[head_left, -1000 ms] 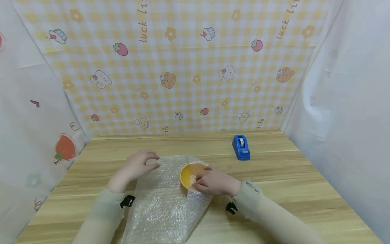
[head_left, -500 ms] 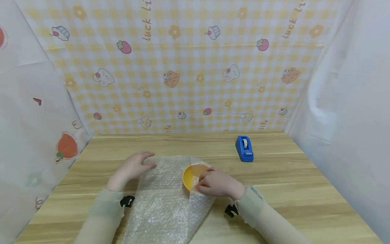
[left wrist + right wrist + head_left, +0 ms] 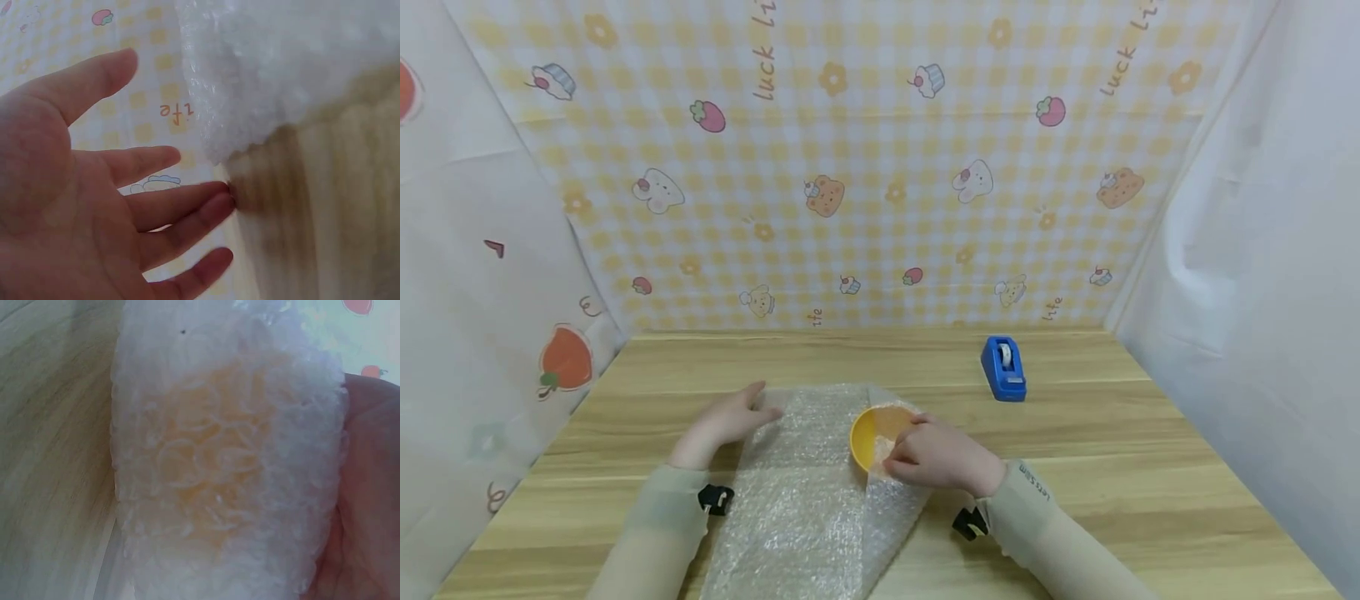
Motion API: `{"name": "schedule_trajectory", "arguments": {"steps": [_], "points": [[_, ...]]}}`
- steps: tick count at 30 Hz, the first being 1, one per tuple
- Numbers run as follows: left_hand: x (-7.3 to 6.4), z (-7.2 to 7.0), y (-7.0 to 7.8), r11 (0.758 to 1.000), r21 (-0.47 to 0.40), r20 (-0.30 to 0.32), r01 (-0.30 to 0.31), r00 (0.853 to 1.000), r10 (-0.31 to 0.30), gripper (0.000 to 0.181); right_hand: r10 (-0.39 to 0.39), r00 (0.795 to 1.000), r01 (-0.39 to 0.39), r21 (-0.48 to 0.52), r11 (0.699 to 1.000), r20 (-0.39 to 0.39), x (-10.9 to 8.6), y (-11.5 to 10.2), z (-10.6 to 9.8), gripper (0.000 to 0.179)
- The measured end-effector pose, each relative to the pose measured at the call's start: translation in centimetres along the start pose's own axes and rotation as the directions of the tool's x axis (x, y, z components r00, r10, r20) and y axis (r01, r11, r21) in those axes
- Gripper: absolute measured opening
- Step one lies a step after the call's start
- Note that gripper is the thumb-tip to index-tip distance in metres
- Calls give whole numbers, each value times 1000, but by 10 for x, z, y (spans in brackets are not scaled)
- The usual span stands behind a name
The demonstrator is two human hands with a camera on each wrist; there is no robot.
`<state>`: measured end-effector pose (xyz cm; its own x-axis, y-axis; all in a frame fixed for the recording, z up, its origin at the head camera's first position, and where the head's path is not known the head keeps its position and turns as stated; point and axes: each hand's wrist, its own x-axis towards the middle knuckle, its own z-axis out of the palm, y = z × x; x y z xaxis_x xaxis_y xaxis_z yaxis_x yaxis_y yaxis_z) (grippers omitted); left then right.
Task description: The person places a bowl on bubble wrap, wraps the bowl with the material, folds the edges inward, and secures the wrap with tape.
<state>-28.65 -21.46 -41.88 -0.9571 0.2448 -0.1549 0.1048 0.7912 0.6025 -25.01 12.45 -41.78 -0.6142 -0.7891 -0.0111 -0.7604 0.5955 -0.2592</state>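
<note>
Far L: white cloth w/ a red fruit print. Next, L sleeve, black clip at the cuff, then the L hand: fingers spread, nothing gripped, right by the far L edge of the bubble wrap; can't tell if thumb touches it. L wrist view has palm & fingers apart, wrap beside them.

Ctr: wrap lies flat on the wood table, R side folded inward. Yellow bowl sits on it near the far R part, opening visible, R portion under the flap; R wrist view has yellow showing thru bubbles.

R hand: fingers curled, holding the flap at bowl's R rim; exact fingertip contact hidden. 2nd black clip by R sleeve, dark lettering on cuff. Blue tape dispenser w/ white roll stands farther back, well apart from R hand. Far R: plain white cloth.
</note>
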Motion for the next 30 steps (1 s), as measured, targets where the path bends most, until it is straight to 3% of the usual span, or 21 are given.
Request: {"name": "schedule_trajectory", "arguments": {"steps": [5, 9, 15, 22, 26, 30], "points": [[7, 4, -4, 994, -104, -26, -30, 999, 28, 81, 5, 1000, -5, 17, 1000, 0, -2, -2, -1, 42], [10, 6, -3, 987, -159, -49, -18, 999, 10, 82, 8, 1000, -8, 35, 999, 6, -3, -3, -2, 42], [9, 2, 5, 986, -159, -138, -46, 990, 24, 75, -2, 1000, 2, 17, 1000, -1, -2, -1, -1, 43], [8, 0, 14, 990, -97, -182, -103, 980, 84, 29, -4, 1000, 3, 27, 1000, 1, -1, -2, -3, 43], [3, -1, 24, 981, -125, -190, -146, 974, 121, 26, -7, 1000, 7, 21, 1000, -5, -1, -2, -3, 43], [-5, -3, 42, 956, -203, -188, -213, 966, 175, 28, -11, 1000, 12, 6, 1000, -11, 0, -3, -3, 42]]}}
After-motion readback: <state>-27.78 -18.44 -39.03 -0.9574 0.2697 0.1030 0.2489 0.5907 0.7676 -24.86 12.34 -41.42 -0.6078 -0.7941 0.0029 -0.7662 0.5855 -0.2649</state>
